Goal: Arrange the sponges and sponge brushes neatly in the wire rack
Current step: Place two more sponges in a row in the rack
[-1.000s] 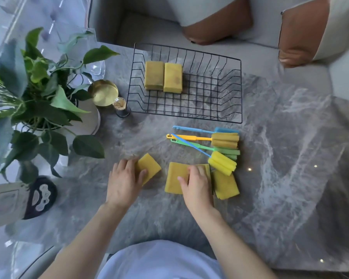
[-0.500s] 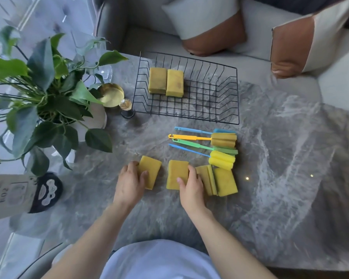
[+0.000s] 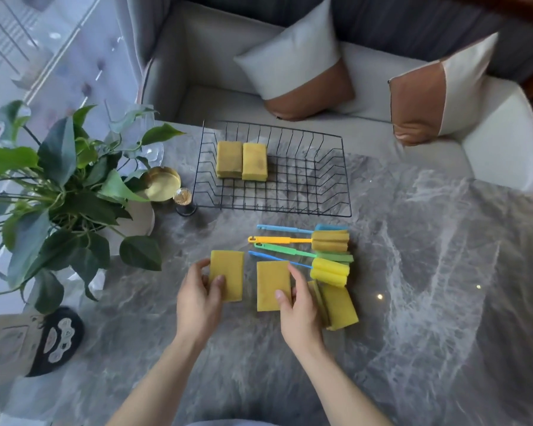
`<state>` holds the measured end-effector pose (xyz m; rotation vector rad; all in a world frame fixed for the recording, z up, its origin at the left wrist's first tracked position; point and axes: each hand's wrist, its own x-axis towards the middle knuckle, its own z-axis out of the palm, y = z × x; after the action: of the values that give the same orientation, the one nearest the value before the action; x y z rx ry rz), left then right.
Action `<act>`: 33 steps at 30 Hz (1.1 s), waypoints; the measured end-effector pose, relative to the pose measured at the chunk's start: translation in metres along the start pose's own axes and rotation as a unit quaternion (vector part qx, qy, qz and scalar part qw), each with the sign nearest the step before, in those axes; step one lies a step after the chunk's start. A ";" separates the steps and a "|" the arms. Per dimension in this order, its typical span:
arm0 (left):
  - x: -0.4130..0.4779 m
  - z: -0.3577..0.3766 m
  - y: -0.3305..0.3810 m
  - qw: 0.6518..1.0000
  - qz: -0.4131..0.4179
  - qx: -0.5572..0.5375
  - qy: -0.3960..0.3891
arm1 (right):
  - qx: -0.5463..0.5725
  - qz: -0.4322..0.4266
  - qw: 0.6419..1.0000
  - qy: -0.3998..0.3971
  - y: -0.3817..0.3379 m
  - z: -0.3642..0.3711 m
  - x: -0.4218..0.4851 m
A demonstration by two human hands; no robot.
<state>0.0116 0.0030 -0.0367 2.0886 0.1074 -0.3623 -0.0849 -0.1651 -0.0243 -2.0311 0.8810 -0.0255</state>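
A black wire rack [image 3: 336,176] stands at the table's far side with two yellow sponges [image 3: 242,159] side by side in its left part. My left hand [image 3: 197,299] grips a yellow sponge [image 3: 230,272] by its left edge. My right hand [image 3: 300,312] grips a second yellow sponge [image 3: 271,287] by its right edge. Both sponges sit upright in line, just above or on the marble. Two more sponges [image 3: 339,305] lean together to the right of my right hand. Several sponge brushes [image 3: 302,250] with coloured handles lie between the sponges and the rack.
A potted plant [image 3: 59,186] fills the left side, with a gold tin [image 3: 163,186] and a small jar [image 3: 183,201] beside the rack. A black remote [image 3: 59,339] lies at the near left. A sofa with cushions [image 3: 302,63] lies beyond the table.
Both hands have turned their sponges from skewed to straight and closed around them, drawing them slightly apart from the pile on the right. The camera has tilted up.
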 end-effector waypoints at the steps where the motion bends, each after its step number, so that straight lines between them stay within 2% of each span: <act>1: 0.004 0.002 0.011 1.000 0.012 -0.007 0.004 | 0.008 -0.008 1.000 0.015 -0.004 -0.006 0.003; 6: 0.037 0.022 0.071 0.998 0.055 -0.032 0.014 | 0.061 -0.035 0.994 0.080 -0.025 -0.045 0.035; 11: 0.096 0.060 0.130 0.996 0.075 -0.042 0.013 | 0.051 -0.042 0.992 0.109 -0.040 -0.084 0.094; 16: 0.167 0.107 0.164 0.998 0.042 0.033 -0.025 | 0.016 -0.045 0.992 0.115 -0.050 -0.109 0.161; 23: 0.231 0.156 0.176 0.992 0.038 0.099 -0.062 | -0.013 -0.024 0.995 0.094 -0.057 -0.116 0.236; 28: 0.242 0.160 0.160 0.968 0.109 0.220 -0.045 | -0.032 -0.031 0.996 0.071 -0.059 -0.100 0.267; 33: 0.242 0.156 0.144 0.937 0.233 0.261 -0.017 | -0.071 -0.028 0.995 0.058 -0.061 -0.080 0.290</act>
<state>0.2404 -0.2216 -0.0652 2.5346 -0.5544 -0.1403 0.1398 -0.3744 -0.0189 -2.2046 0.9207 -0.1170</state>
